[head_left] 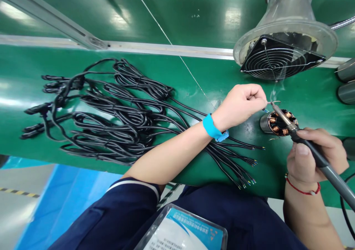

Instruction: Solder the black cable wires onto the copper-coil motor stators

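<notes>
My left hand [240, 104], with a blue wrist strap [213, 128], is closed in a pinch on a thin wire [266, 110] with a blue end, held just left of a small motor stator [279, 122] with copper windings. My right hand [314, 157] is wrapped round a soldering iron [307, 146]. The iron's tip meets the wire above the stator, and a wisp of smoke rises there. A thin strand of solder wire [177, 54] runs from the upper left down toward my left hand.
A large pile of black cables [111, 109] with stripped ends lies on the green bench [194, 76]. A fume extractor fan [280, 58] hangs just beyond the stator. Grey cylinders [346, 82] stand at the right edge. A badge [183, 231] rests on my lap.
</notes>
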`<state>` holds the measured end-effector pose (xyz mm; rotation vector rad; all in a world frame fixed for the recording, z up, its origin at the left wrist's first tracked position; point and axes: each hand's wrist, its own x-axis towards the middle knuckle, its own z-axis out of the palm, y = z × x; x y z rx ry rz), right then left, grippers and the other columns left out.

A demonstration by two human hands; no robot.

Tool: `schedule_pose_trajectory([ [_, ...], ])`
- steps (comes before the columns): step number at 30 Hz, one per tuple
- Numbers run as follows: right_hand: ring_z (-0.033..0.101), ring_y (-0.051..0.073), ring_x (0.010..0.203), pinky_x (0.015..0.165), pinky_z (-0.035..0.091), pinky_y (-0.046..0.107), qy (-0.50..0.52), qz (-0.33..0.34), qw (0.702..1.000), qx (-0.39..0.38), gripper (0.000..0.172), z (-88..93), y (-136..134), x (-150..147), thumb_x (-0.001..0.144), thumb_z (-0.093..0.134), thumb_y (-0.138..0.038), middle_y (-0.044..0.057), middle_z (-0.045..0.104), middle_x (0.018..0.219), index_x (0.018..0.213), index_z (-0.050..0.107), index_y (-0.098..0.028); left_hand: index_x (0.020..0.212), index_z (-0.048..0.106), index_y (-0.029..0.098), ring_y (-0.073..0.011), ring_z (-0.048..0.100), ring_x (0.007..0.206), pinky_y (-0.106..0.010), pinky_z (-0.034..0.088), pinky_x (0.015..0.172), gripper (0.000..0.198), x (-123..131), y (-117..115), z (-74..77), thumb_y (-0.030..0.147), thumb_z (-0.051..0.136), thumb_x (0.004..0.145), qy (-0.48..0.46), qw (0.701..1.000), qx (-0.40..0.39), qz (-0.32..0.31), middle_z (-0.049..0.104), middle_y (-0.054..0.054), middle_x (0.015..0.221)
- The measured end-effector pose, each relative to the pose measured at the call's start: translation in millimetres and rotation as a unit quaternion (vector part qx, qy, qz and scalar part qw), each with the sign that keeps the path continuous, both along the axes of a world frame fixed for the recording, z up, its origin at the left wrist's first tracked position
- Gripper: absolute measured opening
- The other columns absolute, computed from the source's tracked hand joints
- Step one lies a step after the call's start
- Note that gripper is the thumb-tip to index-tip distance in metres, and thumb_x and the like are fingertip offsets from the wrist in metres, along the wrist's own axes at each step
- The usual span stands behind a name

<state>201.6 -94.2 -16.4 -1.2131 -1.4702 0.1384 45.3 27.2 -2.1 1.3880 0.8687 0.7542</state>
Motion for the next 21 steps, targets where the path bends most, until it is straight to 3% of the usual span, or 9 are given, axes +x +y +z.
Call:
schedule_pose_trajectory([
  [6,0.051,0.013,0.054,0.050,0.039,0.028,0.031,-0.013,0.999,0.019,0.029,-4.7,0.4,4.4,0.076,0.064,-0.022,0.000,0.059,0.068,0.104,0.072,-0.021,0.057,0.054,0.014,-0.0061,0.045,0.059,-0.023,0.035,0.060,0.018,0.1,0.3,-0.9,0.002,0.053,0.071,0.001,1.000,0.002,-0.001,0.053,0.004,0.058],
  [12,0.056,0.014,0.057,0.052,0.044,0.031,-0.012,-0.034,0.999,0.031,0.039,-10.1,1.8,7.3,0.078,0.067,-0.027,-0.002,0.058,0.071,0.117,0.067,-0.029,0.058,0.054,0.014,-0.0064,0.046,0.060,-0.023,0.036,0.061,0.018,0.6,0.3,-1.8,0.002,0.052,0.071,-0.002,1.000,0.005,-0.004,0.054,0.004,0.062],
  [19,0.070,0.014,0.075,0.047,0.051,0.024,0.036,-0.040,0.997,0.057,0.050,-7.1,10.8,-15.7,0.092,0.055,-0.024,0.002,0.065,0.103,0.140,0.047,-0.035,0.060,0.055,0.014,-0.0065,0.044,0.059,-0.022,0.035,0.059,0.015,0.6,0.3,-2.9,0.005,0.053,0.072,0.006,0.999,0.044,-0.001,0.053,0.004,0.060],
  [21,0.070,0.013,0.070,0.051,0.053,0.025,0.044,-0.071,0.995,0.058,0.046,-1.9,12.3,-19.2,0.092,0.055,-0.023,0.000,0.065,0.105,0.136,0.052,-0.035,0.060,0.055,0.014,-0.0069,0.044,0.059,-0.022,0.035,0.059,0.015,0.0,0.4,-2.0,0.006,0.052,0.073,0.017,0.998,0.061,-0.003,0.053,0.004,0.059],
])
